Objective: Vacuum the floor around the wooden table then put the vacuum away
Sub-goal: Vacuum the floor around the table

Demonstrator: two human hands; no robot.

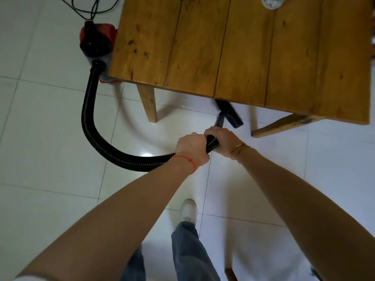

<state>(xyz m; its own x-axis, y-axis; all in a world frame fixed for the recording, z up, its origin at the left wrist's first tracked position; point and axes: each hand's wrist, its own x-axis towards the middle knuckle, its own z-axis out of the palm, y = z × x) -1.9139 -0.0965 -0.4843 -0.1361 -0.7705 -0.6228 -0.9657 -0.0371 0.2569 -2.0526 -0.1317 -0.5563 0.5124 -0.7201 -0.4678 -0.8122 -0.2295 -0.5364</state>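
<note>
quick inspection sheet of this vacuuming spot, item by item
surface: white tiled floor, glossy, a few dark specks near the hose.
job's things: red and black vacuum on the floor beside the wooden table; black ribbed hose curves to the hands; nozzle on the floor at the table's near edge.
clutter: plastic bottle on the table, cut off by the frame.
hands: left hand and right hand both grip the hose end.
cables: black cord lies loose on the floor behind the vacuum.
surroundings: wooden stool or bench leg under the table's right side.
</note>
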